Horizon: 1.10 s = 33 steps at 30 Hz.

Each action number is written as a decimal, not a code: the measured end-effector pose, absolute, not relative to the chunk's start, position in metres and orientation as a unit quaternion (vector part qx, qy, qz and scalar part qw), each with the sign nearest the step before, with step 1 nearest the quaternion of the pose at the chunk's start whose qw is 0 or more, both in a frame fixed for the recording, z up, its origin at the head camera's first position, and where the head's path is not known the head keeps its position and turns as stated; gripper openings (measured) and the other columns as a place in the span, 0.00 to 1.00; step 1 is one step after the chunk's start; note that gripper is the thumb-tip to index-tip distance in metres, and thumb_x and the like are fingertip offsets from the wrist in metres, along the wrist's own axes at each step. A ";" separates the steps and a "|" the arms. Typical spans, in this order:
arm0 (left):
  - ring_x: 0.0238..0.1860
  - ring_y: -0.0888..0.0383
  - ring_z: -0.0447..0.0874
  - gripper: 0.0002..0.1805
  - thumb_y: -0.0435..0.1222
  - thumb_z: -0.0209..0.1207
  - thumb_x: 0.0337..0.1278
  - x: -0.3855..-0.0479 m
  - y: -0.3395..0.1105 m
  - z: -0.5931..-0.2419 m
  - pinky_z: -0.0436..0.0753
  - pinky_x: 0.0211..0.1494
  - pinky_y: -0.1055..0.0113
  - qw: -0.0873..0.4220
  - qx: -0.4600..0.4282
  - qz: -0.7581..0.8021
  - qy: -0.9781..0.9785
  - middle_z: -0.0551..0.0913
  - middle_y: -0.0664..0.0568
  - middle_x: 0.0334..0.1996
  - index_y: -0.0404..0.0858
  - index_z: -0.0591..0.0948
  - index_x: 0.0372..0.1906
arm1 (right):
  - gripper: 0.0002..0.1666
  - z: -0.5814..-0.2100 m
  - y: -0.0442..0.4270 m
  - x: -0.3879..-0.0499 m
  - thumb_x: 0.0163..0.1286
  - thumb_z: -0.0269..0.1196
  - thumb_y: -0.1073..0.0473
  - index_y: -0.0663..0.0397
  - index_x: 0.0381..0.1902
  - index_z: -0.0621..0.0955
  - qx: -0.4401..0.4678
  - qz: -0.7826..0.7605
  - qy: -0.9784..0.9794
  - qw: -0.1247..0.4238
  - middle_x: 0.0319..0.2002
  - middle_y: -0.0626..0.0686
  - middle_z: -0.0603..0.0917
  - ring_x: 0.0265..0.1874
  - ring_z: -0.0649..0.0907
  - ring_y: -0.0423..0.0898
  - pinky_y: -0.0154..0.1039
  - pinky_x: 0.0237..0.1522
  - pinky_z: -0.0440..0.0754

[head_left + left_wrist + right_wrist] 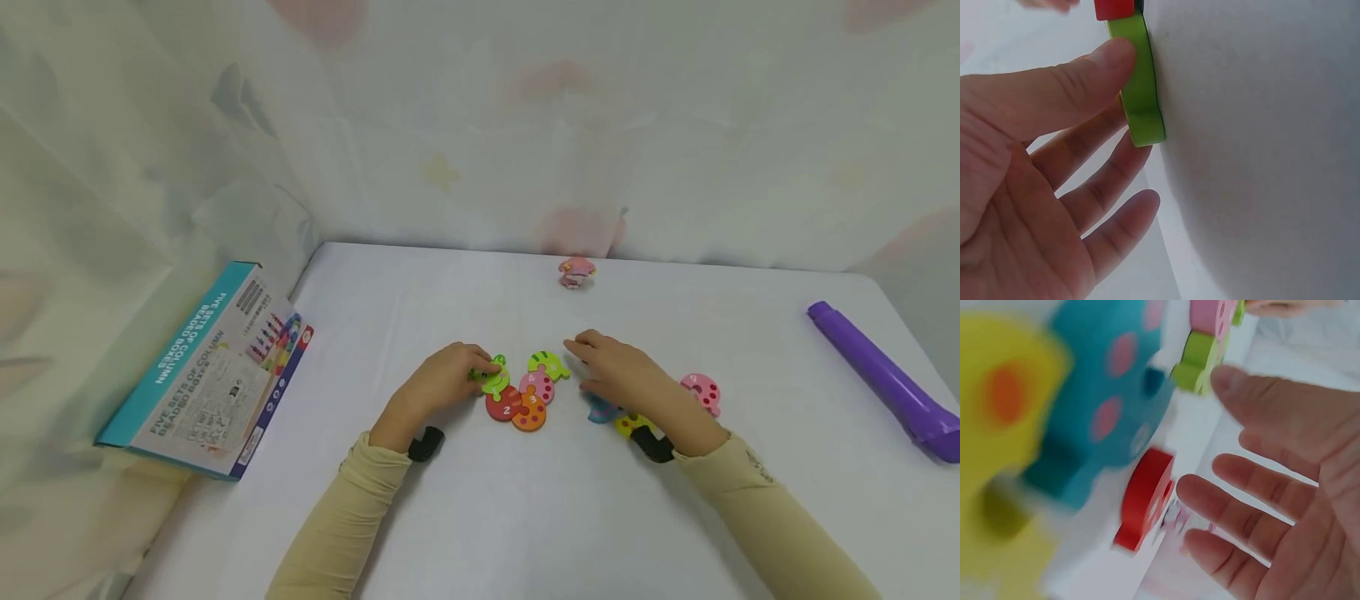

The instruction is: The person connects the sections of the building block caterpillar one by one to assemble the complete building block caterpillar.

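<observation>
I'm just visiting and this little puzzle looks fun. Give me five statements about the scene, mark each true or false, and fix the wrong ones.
1. A long purple object lies on the right side of the white table. True.
2. The right hand is gripping that purple object. False: it holds nothing and is over by the puzzle pieces.
3. The thumb of the left hand touches a green piece. True.
4. The box is to the right of both hands. False: it is to their left.
5. The orange piece touches the red piece marked 2. True.
</observation>
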<state>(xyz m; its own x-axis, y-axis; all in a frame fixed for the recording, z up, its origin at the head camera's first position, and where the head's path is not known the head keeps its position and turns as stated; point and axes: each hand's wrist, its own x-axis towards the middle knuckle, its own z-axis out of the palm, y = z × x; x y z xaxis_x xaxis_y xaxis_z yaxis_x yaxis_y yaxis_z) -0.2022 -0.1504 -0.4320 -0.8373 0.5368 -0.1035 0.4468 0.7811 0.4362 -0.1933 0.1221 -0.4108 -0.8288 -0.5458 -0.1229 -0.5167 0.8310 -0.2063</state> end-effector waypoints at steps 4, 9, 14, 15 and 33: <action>0.52 0.55 0.75 0.21 0.32 0.67 0.46 -0.202 -0.151 -0.431 0.73 0.56 0.62 0.116 0.260 0.205 0.937 0.80 0.53 0.49 0.45 0.82 0.50 | 0.38 -0.414 0.140 -0.181 0.54 0.69 0.48 0.57 0.60 0.73 -0.265 -0.089 0.956 0.088 0.55 0.59 0.74 0.53 0.75 0.56 0.52 0.50 0.76; 0.52 0.55 0.75 0.21 0.32 0.67 0.46 -0.201 -0.151 -0.429 0.73 0.57 0.62 0.121 0.253 0.207 0.937 0.80 0.53 0.49 0.45 0.82 0.51 | 0.39 -0.418 0.149 -0.168 0.49 0.70 0.41 0.54 0.55 0.77 -0.256 -0.090 0.958 0.094 0.48 0.55 0.77 0.45 0.76 0.51 0.48 0.43 0.79; 0.52 0.54 0.75 0.21 0.32 0.67 0.47 -0.200 -0.151 -0.427 0.73 0.57 0.61 0.122 0.250 0.208 0.938 0.80 0.52 0.49 0.44 0.82 0.50 | 0.39 -0.426 0.149 -0.161 0.45 0.72 0.41 0.55 0.52 0.78 -0.269 -0.086 0.956 0.074 0.44 0.53 0.77 0.41 0.75 0.48 0.44 0.39 0.79; 0.52 0.54 0.75 0.21 0.32 0.67 0.47 -0.199 -0.151 -0.427 0.73 0.57 0.61 0.122 0.251 0.207 0.938 0.80 0.52 0.49 0.44 0.82 0.50 | 0.39 -0.427 0.148 -0.160 0.45 0.73 0.41 0.55 0.52 0.78 -0.269 -0.085 0.957 0.074 0.44 0.53 0.77 0.40 0.75 0.48 0.44 0.38 0.79; 0.53 0.55 0.74 0.21 0.31 0.67 0.46 -0.201 -0.150 -0.429 0.73 0.57 0.62 0.124 0.251 0.212 0.936 0.80 0.53 0.49 0.45 0.82 0.50 | 0.39 -0.424 0.117 -0.164 0.53 0.68 0.43 0.60 0.57 0.73 -0.183 -0.114 0.975 0.052 0.52 0.60 0.77 0.47 0.78 0.54 0.51 0.44 0.79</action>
<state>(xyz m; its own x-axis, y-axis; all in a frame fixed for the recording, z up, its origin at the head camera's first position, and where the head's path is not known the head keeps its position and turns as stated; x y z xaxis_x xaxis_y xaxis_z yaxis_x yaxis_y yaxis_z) -0.2015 -0.1496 -0.4286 -0.8429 0.5232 -0.1259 0.4181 0.7840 0.4589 -0.1643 0.1168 -0.4242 -0.9278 -0.3684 -0.0590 -0.3449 0.9072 -0.2410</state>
